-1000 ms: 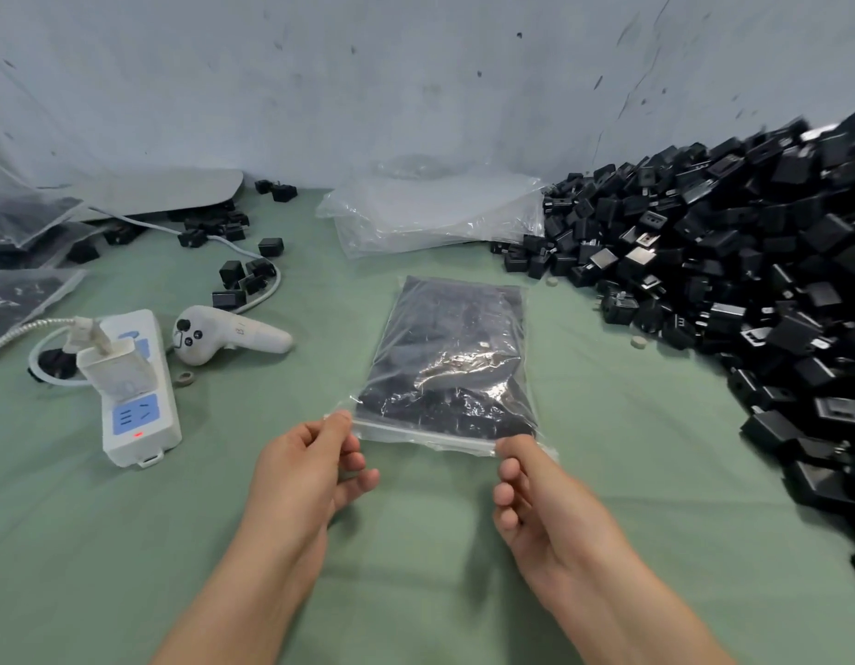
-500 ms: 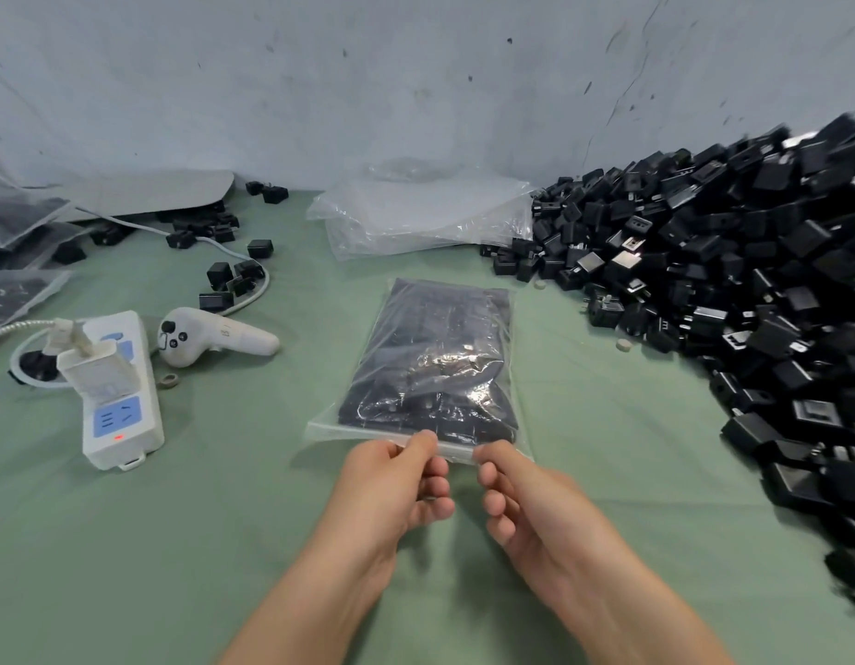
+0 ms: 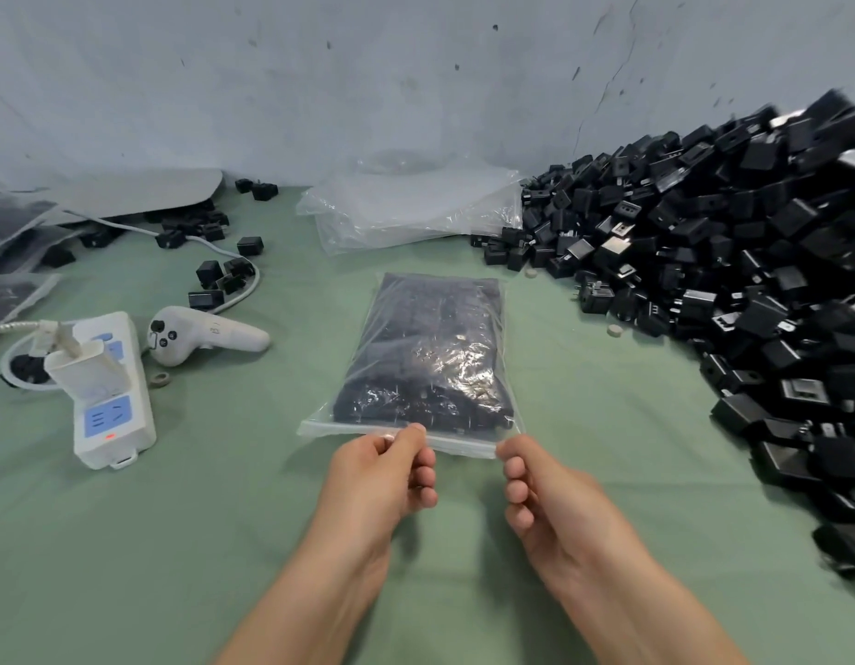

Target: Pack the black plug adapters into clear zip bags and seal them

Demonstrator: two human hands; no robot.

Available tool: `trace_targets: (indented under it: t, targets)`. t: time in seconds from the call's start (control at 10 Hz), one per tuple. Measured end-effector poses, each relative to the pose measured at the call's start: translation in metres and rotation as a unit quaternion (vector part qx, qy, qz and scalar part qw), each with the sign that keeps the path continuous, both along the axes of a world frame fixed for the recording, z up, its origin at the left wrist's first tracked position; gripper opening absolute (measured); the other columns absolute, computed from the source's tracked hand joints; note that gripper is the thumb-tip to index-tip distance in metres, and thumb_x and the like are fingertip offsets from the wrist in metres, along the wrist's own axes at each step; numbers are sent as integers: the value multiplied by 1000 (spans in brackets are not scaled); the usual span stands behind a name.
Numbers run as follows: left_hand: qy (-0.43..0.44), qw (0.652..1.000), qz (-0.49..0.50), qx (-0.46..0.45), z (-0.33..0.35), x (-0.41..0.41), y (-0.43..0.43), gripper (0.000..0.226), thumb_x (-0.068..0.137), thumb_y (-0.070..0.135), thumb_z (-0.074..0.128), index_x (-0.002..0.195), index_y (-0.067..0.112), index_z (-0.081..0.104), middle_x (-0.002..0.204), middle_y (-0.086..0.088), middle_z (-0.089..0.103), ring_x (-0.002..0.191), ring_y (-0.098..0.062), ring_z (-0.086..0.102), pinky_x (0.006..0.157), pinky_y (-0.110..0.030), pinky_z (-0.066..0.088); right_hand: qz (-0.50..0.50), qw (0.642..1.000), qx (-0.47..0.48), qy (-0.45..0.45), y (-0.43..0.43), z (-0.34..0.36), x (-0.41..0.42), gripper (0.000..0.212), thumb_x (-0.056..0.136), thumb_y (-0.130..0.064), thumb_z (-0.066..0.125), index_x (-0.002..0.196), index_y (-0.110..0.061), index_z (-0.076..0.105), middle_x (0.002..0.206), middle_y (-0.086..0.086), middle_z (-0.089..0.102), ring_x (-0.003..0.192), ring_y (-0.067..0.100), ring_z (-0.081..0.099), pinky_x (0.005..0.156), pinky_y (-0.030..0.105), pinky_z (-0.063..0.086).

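Since 0.5 s ago my right hand is out at the zip's right corner, left hand mid-strip, both pinching 1 filled zip bag on the table; seal looks nearly done, adapter pile unpacked.

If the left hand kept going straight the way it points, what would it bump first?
Likely the filled zip bag: the left hand pinches its near edge, and the packed adapters lie right ahead.

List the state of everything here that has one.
filled zip bag: lying flat, zip edge pinched
left hand: pinching zip edge
right hand: pinching its right corner
power strip: red light on, charger plugged in
spare bags: empty, stacked
adapter pile: loose, unpacked
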State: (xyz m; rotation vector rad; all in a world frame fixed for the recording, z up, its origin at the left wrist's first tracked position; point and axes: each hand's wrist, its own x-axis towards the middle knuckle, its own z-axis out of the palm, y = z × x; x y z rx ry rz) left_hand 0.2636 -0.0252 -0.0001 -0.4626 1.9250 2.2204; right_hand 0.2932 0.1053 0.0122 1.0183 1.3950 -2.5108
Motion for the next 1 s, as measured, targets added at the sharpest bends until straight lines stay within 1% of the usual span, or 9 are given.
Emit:
trace_targets:
  t: [0.1,0.2,0.4,0.5,0.6,0.7,0.8,0.9,1.0]
  targets:
    - [4,1000,15,-9,-1,-2,0,28,95,13,61,68,6,60,50,2,56,41,-5,49,41,-17,44,-22,1000,7,8,0,-1,3,37,85,1,64,52,-15,58,48,-3,49,34,4,40,30,15,29]
    - [1,998,60,-5,-1,-8,-12,27,95,9,61,68,7,58,49,2,54,39,-3,47,38,-15,42,-40,999,6,15,2,-2,4,31,85,1,62,58,-13,58,48,-4,49,34,4,40,30,15,29]
    - [0,992,122,-11,-3,-12,-36,25,92,5,60,67,7,58,49,2,53,38,-3,45,37,-15,42,-45,999,19,25,1,-3,9,29,88,0,59,61,-11,58,49,-3,50,35,4,40,31,15,31]
    - [9,988,152,-25,-5,-17,-43,27,93,7,59,66,8,57,45,5,53,37,-3,45,37,-16,42,-42,998,25,30,-2,-3,12,32,89,-1,58,59,-11,57,48,-2,49,35,5,40,32,16,32]
    - [28,981,182,-57,-6,-21,-47,29,93,11,58,65,9,57,43,7,53,35,-4,45,39,-19,42,-39,998,26,39,-5,-4,14,34,90,-2,57,58,-11,57,49,-1,50,36,6,41,33,16,33]
    - [39,976,199,-79,-8,-23,-47,29,92,13,53,63,9,57,41,8,52,33,-5,44,45,-26,39,-35,998,24,47,-9,-6,15,31,91,-3,54,61,-10,58,51,-1,51,37,6,42,34,17,34]
    - [30,972,228,-54,-6,-27,-51,28,91,16,48,64,12,55,40,8,50,32,-5,42,41,-23,36,-65,996,8,63,-5,-7,15,25,97,-7,44,77,-5,59,48,-1,54,34,6,43,32,16,33]
    - [-7,966,258,7,0,-38,-65,25,90,18,42,67,15,50,37,8,47,29,-5,38,33,-13,31,-125,989,35,72,24,-5,18,23,100,-13,39,88,-8,58,47,-4,56,33,5,43,32,13,31]
    - [-25,975,220,12,1,-36,-75,27,94,18,37,72,13,51,41,5,49,29,-6,39,32,-11,31,-126,986,79,81,49,-1,24,23,98,-18,41,88,-11,60,50,-4,58,33,9,41,32,15,30]
